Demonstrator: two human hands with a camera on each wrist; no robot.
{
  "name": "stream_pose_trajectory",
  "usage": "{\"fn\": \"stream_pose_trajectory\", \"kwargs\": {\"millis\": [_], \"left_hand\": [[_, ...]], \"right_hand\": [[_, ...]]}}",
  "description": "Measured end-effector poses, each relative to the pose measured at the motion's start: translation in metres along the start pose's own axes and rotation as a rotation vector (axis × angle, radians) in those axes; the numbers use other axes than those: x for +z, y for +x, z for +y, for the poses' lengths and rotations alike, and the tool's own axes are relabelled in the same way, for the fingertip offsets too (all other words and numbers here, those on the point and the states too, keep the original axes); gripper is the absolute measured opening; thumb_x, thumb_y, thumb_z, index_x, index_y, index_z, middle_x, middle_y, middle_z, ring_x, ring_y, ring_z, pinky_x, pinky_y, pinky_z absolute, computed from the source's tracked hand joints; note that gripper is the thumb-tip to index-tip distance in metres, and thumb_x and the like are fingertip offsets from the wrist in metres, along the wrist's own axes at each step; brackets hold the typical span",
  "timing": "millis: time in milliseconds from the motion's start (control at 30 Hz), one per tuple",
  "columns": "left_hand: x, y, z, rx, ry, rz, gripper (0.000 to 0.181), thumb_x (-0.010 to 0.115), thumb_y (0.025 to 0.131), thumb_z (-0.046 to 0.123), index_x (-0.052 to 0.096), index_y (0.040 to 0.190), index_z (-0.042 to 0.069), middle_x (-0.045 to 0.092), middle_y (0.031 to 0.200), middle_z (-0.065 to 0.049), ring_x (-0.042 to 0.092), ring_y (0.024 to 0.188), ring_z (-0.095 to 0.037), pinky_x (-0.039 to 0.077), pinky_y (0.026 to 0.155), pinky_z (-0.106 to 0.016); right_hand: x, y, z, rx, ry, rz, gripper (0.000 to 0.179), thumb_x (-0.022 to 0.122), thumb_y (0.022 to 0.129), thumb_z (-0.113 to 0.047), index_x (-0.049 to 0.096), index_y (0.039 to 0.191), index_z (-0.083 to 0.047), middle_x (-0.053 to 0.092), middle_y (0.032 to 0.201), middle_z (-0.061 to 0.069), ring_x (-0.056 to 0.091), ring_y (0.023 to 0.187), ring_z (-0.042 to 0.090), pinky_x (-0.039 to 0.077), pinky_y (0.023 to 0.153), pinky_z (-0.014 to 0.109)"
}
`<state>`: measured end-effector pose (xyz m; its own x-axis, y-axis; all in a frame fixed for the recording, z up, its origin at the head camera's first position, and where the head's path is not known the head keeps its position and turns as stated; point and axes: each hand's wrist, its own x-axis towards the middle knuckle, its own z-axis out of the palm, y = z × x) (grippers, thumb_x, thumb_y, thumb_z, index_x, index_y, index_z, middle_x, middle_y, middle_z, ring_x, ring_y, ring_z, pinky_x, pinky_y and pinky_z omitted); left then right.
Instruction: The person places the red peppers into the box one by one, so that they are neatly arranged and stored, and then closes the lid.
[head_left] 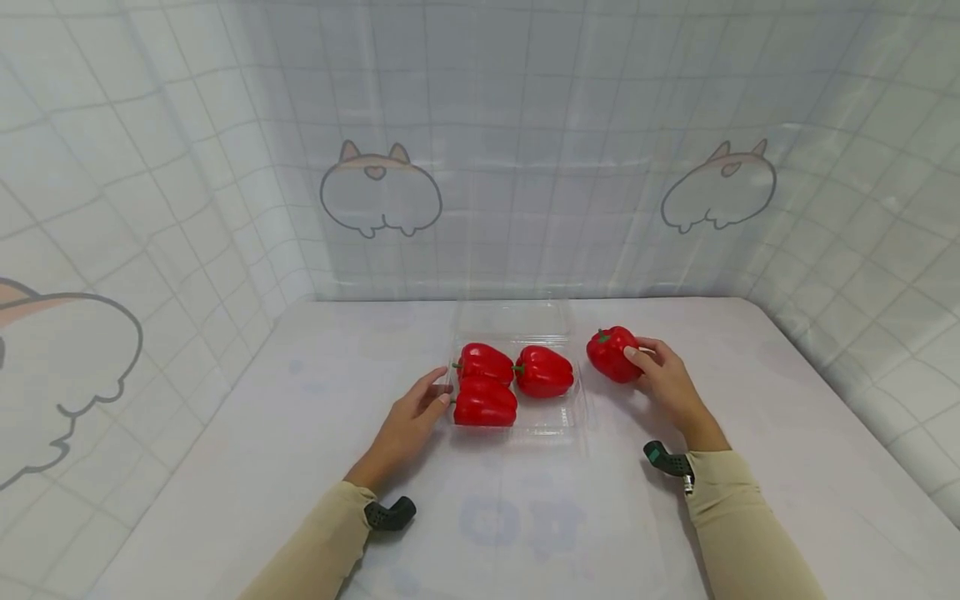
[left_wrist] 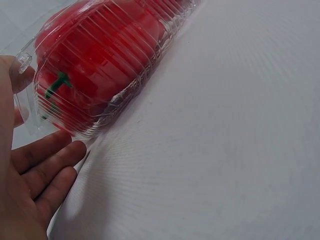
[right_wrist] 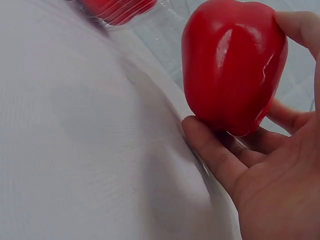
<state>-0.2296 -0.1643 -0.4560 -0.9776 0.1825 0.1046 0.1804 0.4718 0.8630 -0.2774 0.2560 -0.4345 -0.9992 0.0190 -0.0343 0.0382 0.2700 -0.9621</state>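
Observation:
In the head view my right hand [head_left: 671, 383] grips a red bell pepper [head_left: 613, 354], thumb on one side and fingers on the other. The right wrist view shows fingertips under the lower end of this bell pepper [right_wrist: 232, 65]. To its left sits a clear plastic clamshell box [head_left: 551, 417] with three more red bell peppers, two stacked front to back at left and one bell pepper [head_left: 544, 372] at right. My left hand [head_left: 408, 421] is at the box's left edge, fingers extended, thumb and fingertips near its rim. A green stem [left_wrist: 58, 85] shows through the ribbed wall.
The box's clear lid [head_left: 513, 318] lies folded back toward the rear wall. A white table [head_left: 300, 417] spreads around the box. Tiled-pattern sheets with cartoon animals [head_left: 382, 196] hang behind and at both sides. Dark wrist cameras [head_left: 390, 513] sit below each hand.

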Motion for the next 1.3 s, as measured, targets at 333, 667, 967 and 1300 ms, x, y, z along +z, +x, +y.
{"fn": "stream_pose_trajectory", "kwargs": {"millis": [333, 667, 967, 1300], "left_hand": [[0.001, -0.001, 0.001, -0.004, 0.006, 0.004, 0.054, 0.056, 0.102, 0.036, 0.039, 0.153, 0.029, 0.06, 0.135, -0.002, 0.057, 0.123, -0.023, 0.048, 0.102, -0.047], [0.001, -0.002, 0.002, -0.015, 0.008, 0.003, 0.055, 0.056, 0.102, 0.038, 0.038, 0.154, 0.03, 0.06, 0.135, -0.001, 0.057, 0.123, -0.022, 0.049, 0.101, -0.047], [0.0, -0.002, 0.005, -0.023, 0.005, -0.001, 0.055, 0.056, 0.102, 0.038, 0.038, 0.153, 0.031, 0.06, 0.135, -0.001, 0.057, 0.124, -0.022, 0.049, 0.101, -0.047], [0.0, -0.002, 0.005, -0.019, 0.003, 0.003, 0.054, 0.056, 0.102, 0.037, 0.039, 0.153, 0.032, 0.059, 0.136, -0.002, 0.056, 0.124, -0.024, 0.05, 0.1, -0.048]], "right_hand": [[0.003, -0.001, -0.007, -0.005, 0.161, -0.025, 0.079, 0.06, 0.097, -0.052, 0.027, 0.151, -0.005, 0.036, 0.154, 0.019, 0.043, 0.136, 0.037, 0.052, 0.093, 0.024], [0.007, -0.006, -0.025, -0.087, 0.274, -0.078, 0.072, 0.062, 0.099, -0.04, 0.026, 0.155, -0.012, 0.033, 0.154, 0.014, 0.045, 0.131, 0.028, 0.053, 0.092, 0.027], [0.011, -0.014, -0.046, -0.207, 0.23, -0.155, 0.067, 0.062, 0.1, -0.031, 0.03, 0.155, -0.009, 0.039, 0.149, 0.014, 0.047, 0.126, 0.025, 0.054, 0.091, 0.026], [0.016, -0.019, -0.061, -0.259, 0.087, -0.211, 0.063, 0.068, 0.096, -0.029, 0.038, 0.148, -0.01, 0.047, 0.143, 0.014, 0.049, 0.125, 0.032, 0.055, 0.091, 0.031]]}}
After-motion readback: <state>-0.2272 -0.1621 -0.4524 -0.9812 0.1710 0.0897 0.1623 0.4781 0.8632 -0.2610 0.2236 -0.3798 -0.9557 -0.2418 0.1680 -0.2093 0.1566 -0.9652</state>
